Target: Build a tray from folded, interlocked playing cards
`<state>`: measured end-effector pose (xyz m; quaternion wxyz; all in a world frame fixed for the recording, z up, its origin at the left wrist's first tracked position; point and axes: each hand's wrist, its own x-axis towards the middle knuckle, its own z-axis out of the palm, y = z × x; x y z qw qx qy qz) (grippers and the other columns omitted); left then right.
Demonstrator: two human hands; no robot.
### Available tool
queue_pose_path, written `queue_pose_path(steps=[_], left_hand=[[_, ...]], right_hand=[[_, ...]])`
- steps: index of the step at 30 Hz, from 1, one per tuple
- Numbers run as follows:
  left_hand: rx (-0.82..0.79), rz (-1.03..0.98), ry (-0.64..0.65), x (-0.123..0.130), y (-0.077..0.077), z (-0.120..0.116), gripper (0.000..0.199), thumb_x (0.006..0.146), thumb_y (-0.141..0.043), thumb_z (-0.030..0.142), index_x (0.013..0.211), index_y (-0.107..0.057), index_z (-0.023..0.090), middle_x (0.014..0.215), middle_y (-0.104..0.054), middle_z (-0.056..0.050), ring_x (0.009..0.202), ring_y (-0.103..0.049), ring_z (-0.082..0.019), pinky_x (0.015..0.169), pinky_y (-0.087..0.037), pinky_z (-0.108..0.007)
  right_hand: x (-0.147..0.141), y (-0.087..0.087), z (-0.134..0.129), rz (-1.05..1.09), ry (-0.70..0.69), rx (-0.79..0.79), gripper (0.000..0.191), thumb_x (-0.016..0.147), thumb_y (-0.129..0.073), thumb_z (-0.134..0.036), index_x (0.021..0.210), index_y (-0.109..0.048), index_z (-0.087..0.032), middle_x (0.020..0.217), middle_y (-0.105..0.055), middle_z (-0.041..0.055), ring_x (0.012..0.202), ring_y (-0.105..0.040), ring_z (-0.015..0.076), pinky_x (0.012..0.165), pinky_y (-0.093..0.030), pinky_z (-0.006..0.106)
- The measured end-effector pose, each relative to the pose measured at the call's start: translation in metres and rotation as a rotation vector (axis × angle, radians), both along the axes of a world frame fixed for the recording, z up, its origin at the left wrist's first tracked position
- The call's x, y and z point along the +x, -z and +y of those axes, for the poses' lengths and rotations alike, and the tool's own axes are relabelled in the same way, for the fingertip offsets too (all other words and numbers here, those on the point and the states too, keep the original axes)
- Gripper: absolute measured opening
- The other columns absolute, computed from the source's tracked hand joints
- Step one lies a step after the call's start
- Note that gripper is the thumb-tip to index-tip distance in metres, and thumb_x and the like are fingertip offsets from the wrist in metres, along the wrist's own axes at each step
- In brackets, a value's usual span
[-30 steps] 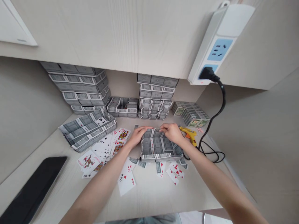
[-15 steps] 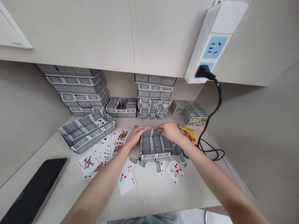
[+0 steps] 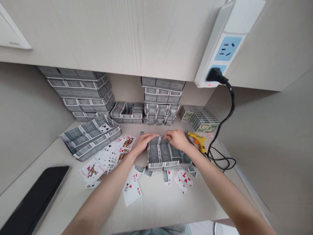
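An open box made of grey-backed playing cards (image 3: 160, 153) sits on the desk between my hands. My left hand (image 3: 144, 143) lies along its back left corner, fingers pressed together on the far wall. At the middle of that same wall, my right hand (image 3: 176, 138) pinches the rim with bent fingers. Just right of my right hand lies a yellow glue gun (image 3: 198, 140). Loose face-up cards (image 3: 132, 192) and small cut card pieces (image 3: 148, 172) lie in front of the box and to its left.
A longer card box (image 3: 90, 137) stands at the left, near a black tablet-like object (image 3: 34, 199). Stacked card boxes (image 3: 80, 93) and card packs (image 3: 202, 119) line the back. A power strip (image 3: 225, 49) hangs above, its black cable (image 3: 228, 114) running down right.
Both hands stay at the far wall of the box with almost no movement. The whole view has shifted very slightly.
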<state>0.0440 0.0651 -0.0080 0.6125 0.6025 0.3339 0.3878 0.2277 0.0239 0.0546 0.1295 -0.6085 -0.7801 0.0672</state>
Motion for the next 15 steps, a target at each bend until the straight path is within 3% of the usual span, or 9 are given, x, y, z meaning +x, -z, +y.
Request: queue_pose_path(steps=[10, 15], left_hand=[[-0.009, -0.042, -0.017, 0.004, -0.004, -0.004, 0.03, 0.073, -0.053, 0.035, 0.086, -0.069, 0.013, 0.096, -0.069, -0.006, 0.092, -0.06, -0.022, 0.086, -0.043, -0.032], [-0.009, -0.039, -0.055, 0.005, -0.007, -0.006, 0.031, 0.072, -0.053, 0.035, 0.086, -0.069, 0.013, 0.096, -0.068, -0.006, 0.094, -0.06, -0.021, 0.088, -0.041, -0.032]], right_hand=[[-0.009, -0.007, -0.004, -0.214, 0.036, -0.045, 0.026, 0.084, -0.043, -0.028, 0.091, -0.067, -0.023, 0.083, -0.069, 0.0079, 0.08, -0.062, 0.0194, 0.065, -0.039, 0.024], [-0.011, -0.008, -0.008, -0.29, 0.029, -0.064, 0.03, 0.086, -0.039, -0.027, 0.096, -0.067, -0.022, 0.09, -0.069, 0.0103, 0.085, -0.062, 0.022, 0.071, -0.041, 0.027]])
